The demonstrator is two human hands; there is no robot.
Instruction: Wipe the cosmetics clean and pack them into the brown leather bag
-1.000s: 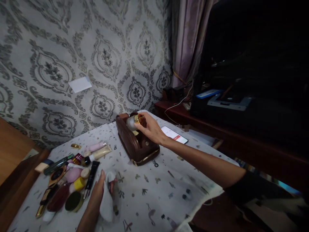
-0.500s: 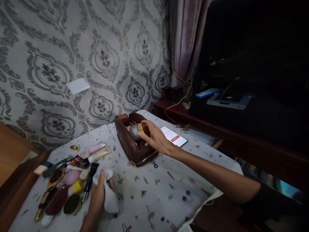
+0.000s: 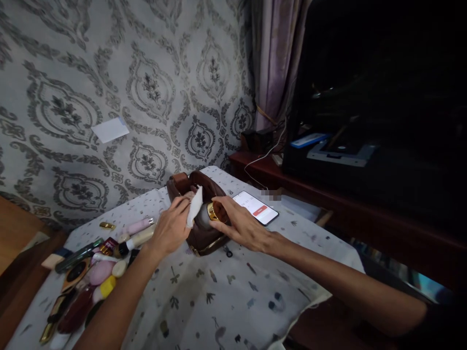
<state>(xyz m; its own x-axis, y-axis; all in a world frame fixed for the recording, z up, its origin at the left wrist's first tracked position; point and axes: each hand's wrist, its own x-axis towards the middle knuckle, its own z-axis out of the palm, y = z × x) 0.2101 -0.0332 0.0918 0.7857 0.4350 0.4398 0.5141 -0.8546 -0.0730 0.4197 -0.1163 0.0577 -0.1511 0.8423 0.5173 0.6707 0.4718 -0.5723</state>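
My right hand [image 3: 242,221] grips a frosted jar [image 3: 205,217] by its gold lid, over the open side of a brown cosmetic bag [image 3: 204,243]. Just left of the jar, my left hand [image 3: 173,224] is closed on a white wipe [image 3: 196,206], which hangs between the two hands. Whether the wipe touches the jar I cannot tell. The bag stands unzipped, and its contents are mostly hidden by my hands and the jar.
Left of my left arm lies a pile of cosmetics, among them a pink sponge [image 3: 101,272], a pink tube [image 3: 138,226] and a dark green tube [image 3: 78,256]. A lit phone [image 3: 260,209] lies right of the bag. A dark screen [image 3: 365,97] stands at right.
My left hand has moved up and right from beside the cosmetics pile to the jar, carrying the wipe. The jar stays in my right hand, and the view has shifted slightly.
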